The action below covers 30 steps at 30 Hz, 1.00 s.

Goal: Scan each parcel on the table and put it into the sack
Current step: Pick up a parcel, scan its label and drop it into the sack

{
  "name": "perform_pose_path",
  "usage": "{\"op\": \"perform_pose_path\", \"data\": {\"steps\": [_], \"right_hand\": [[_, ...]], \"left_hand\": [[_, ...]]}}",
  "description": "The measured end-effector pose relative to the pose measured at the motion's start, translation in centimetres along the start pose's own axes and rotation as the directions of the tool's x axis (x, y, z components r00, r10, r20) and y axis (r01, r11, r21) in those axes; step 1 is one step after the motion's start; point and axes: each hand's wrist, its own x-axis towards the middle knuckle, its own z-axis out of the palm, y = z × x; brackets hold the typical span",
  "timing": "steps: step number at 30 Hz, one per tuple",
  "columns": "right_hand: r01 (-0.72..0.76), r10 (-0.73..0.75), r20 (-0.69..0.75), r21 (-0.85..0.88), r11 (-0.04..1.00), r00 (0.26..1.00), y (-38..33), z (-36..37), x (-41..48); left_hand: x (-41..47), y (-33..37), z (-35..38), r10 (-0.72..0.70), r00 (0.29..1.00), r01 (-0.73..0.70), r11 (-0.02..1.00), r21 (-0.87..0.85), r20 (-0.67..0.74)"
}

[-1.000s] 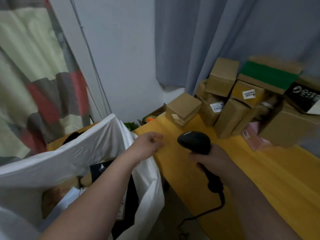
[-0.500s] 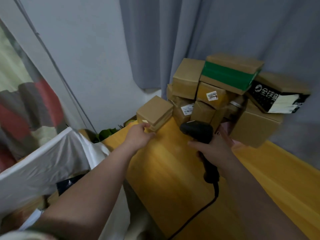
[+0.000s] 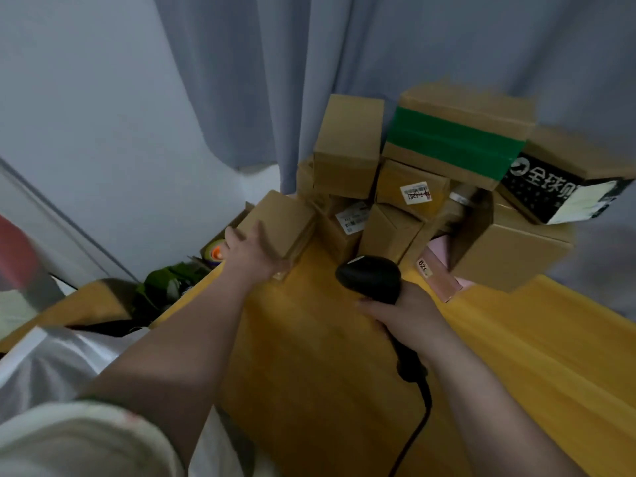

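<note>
A small brown cardboard parcel (image 3: 285, 222) sits at the far left corner of the yellow table (image 3: 327, 356). My left hand (image 3: 251, 253) lies on its near side, thumb up over the top and fingers round its lower edge. My right hand (image 3: 409, 315) grips the handle of a black barcode scanner (image 3: 370, 277), its head pointing toward the parcels. Behind stands a pile of several brown parcels (image 3: 347, 149), one with a green band (image 3: 454, 139) and one with black print (image 3: 564, 191). The white sack (image 3: 51, 366) shows at lower left.
A grey curtain (image 3: 378, 56) hangs behind the pile. A pink flat packet (image 3: 437, 270) lies under the pile's right side. An open box with an orange and green item (image 3: 215, 253) and dark green stuff sit left of the table. The scanner cable (image 3: 416, 428) trails toward me.
My left hand has left the sack's rim and travelled forward to the small parcel at the table corner, taking hold of it. The view has swung right, away from the sack.
</note>
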Motion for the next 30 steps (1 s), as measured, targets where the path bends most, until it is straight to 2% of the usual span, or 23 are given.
{"op": "perform_pose_path", "data": {"steps": [10, 13, 15, 17, 19, 22, 24, 26, 30], "right_hand": [[-0.083, 0.084, -0.017, 0.031, 0.996, 0.996, 0.4, 2.3, 1.5], [-0.083, 0.084, -0.011, 0.088, 0.993, 0.996, 0.3, 2.5, 1.3], [-0.091, 0.093, -0.002, 0.164, 0.982, 0.996, 0.3, 2.5, 1.1], [-0.119, 0.116, 0.028, 0.278, 0.953, 0.993, 0.3, 2.2, 0.5], [-0.156, 0.146, 0.056, 0.405, 0.901, 0.988, 0.6, 2.0, -0.3], [-0.19, 0.174, 0.081, 0.53, 0.826, 0.981, 1.4, 1.4, -1.7], [-0.202, 0.177, 0.1, 0.581, 0.788, 0.979, 2.2, 1.0, -2.7], [-0.204, 0.172, 0.112, 0.616, 0.761, 0.979, 3.1, 0.5, -3.8], [-0.221, 0.194, 0.118, 0.685, 0.694, 0.974, 4.9, -1.1, -6.5]], "left_hand": [[2.7, -1.4, 1.6, 0.021, 1.0, -0.022, 0.998, -0.051, -0.018], [1.4, -2.1, 2.0, 0.001, 0.999, -0.009, 0.988, -0.156, -0.049], [0.1, -2.8, 2.3, -0.029, 0.998, 0.011, 0.953, -0.304, -0.056], [-1.9, -3.8, 2.3, -0.113, 0.993, 0.108, 0.833, -0.542, 0.023], [-4.7, -4.4, 1.9, -0.156, 0.969, 0.247, 0.594, -0.765, 0.191], [-9.2, -4.9, 1.7, -0.054, 0.909, 0.409, 0.296, -0.863, 0.412], [-12.2, -5.0, 1.9, 0.01, 0.88, 0.468, 0.149, -0.871, 0.474], [-14.7, -4.7, 2.3, 0.065, 0.864, 0.496, 0.063, -0.866, 0.499], [-19.1, -3.3, 3.1, 0.142, 0.836, 0.527, 0.068, -0.847, 0.531]]}}
